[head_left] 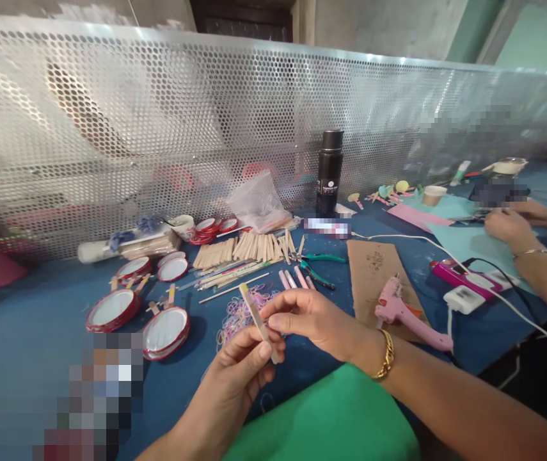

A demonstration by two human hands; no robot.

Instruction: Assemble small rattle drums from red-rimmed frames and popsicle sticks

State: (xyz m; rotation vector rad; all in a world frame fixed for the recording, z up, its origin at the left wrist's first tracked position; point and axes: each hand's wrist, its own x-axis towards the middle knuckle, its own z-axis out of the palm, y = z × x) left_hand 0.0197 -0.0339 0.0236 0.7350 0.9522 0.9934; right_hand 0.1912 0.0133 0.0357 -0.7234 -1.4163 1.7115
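My left hand is closed around the lower part of a flat wooden craft stick, which stands tilted and has a yellowish upper end. Beside the stick's middle, my right hand has its thumb and forefinger pinched together; whatever is between them is too small to make out. A loose heap of coloured rubber bands lies just behind my hands. Past it are rows of bare craft sticks, several pale pink and white sticks and green-handled pliers.
Red-rimmed round pieces sit at left. A pink glue gun rests on cardboard near a power strip and cables. A black bottle stands before the perforated metal screen. Another person's hands work at right.
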